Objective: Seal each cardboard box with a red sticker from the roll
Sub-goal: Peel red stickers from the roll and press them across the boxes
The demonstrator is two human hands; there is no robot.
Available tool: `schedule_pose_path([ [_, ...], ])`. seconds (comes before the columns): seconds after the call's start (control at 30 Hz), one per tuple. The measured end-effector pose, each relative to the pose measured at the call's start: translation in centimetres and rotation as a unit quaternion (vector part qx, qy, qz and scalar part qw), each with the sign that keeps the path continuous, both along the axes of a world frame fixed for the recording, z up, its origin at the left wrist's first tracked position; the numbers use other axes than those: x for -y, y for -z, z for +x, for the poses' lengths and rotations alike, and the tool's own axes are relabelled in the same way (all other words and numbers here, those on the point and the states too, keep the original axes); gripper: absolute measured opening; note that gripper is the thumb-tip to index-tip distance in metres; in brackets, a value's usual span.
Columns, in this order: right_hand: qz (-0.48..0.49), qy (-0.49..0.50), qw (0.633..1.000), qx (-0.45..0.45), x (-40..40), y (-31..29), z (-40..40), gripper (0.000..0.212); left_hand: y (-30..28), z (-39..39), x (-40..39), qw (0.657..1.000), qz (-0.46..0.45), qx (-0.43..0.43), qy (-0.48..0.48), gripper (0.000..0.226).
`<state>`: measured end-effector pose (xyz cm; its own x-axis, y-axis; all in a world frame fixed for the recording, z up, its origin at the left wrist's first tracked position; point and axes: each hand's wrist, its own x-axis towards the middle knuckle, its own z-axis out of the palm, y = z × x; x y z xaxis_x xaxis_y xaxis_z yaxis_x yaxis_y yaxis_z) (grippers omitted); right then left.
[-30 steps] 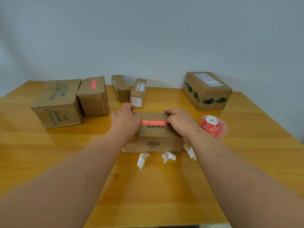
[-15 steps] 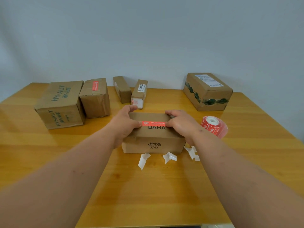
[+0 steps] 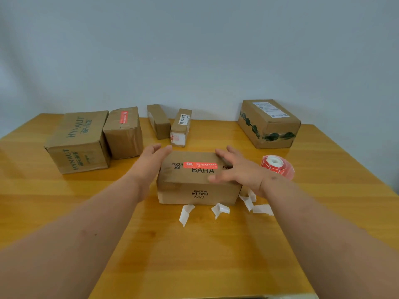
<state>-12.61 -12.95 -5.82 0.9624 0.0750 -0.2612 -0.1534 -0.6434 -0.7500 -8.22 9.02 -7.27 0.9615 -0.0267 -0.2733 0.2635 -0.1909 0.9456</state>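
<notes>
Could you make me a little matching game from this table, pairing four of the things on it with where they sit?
Things:
1. sticker roll
2. HYNAUT box
3. BAHA box
4. white backing scraps

Places:
A. far left of the table
B. between the two hands
C. just right of the right hand
D. on the table, in front of the BAHA box

Pairs: 1-C, 2-A, 3-B, 4-D

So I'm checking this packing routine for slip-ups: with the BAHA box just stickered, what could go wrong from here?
The red sticker may not be fully pressed down: both hands, left and right, are open and off it. The sticker roll lies on its side by the right wrist, so a careless sweep could roll it away. The white backing scraps in front of the BAHA box could stick to the next box.
</notes>
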Motion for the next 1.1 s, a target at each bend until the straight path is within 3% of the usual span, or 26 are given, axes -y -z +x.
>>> schedule_pose_path([
  [0.07, -0.061, -0.043, 0.997, -0.035, 0.4, -0.6, 0.0, 0.110, 0.0, -0.3, -0.7, 0.998, -0.008, -0.024, 0.056, 0.072],
  [0.17, -0.122, -0.060, 0.991, -0.012, 0.2, -1.3, 0.3, 0.102, -0.2, -0.7, -1.2, 0.987, -0.024, -0.049, 0.150, 0.089],
  [0.23, -0.065, -0.026, 0.997, 0.018, 0.2, -1.6, 0.2, 0.085, -0.6, -0.6, -1.7, 0.987, -0.039, -0.063, 0.143, 0.091],
  [0.33, 0.075, 0.072, 0.993, 0.046, 0.2, -2.0, 0.2, 0.065, -1.4, -0.2, -2.2, 0.991, -0.045, -0.079, 0.096, 0.073],
  [0.4, 0.107, 0.131, 0.984, 0.051, 0.2, -2.0, 0.7, 0.062, -2.0, 0.0, -2.0, 0.992, -0.009, -0.095, 0.078, 0.064],
  [0.5, 0.186, 0.195, 0.963, 0.009, 0.4, -2.3, 1.4, 0.065, -2.5, 0.6, -1.7, 0.989, 0.070, -0.118, 0.059, 0.071],
  [0.63, 0.230, 0.077, 0.968, -0.065, 1.4, -2.7, 1.2, 0.065, -2.8, 1.6, -2.1, 0.983, 0.116, -0.139, 0.009, 0.069],
  [0.73, 0.175, 0.038, 0.979, -0.100, 1.7, -2.1, 1.5, 0.056, -2.7, 2.2, -2.4, 0.982, 0.123, -0.140, -0.015, 0.071],
  [0.87, 0.036, 0.130, 0.981, -0.139, 1.3, -0.9, 2.7, 0.071, -2.9, 2.8, -2.2, 0.985, 0.106, -0.139, -0.009, 0.083],
  [1.0, -0.091, 0.136, 0.979, -0.117, -0.6, -0.7, 3.0, 0.073, -2.2, 2.2, -1.0, 0.975, 0.183, -0.120, 0.032, 0.060],
  [1.1, -0.132, 0.135, 0.980, -0.062, -1.1, -0.4, 3.5, 0.078, -1.6, 2.0, -0.4, 0.972, 0.215, -0.082, 0.035, 0.054],
])
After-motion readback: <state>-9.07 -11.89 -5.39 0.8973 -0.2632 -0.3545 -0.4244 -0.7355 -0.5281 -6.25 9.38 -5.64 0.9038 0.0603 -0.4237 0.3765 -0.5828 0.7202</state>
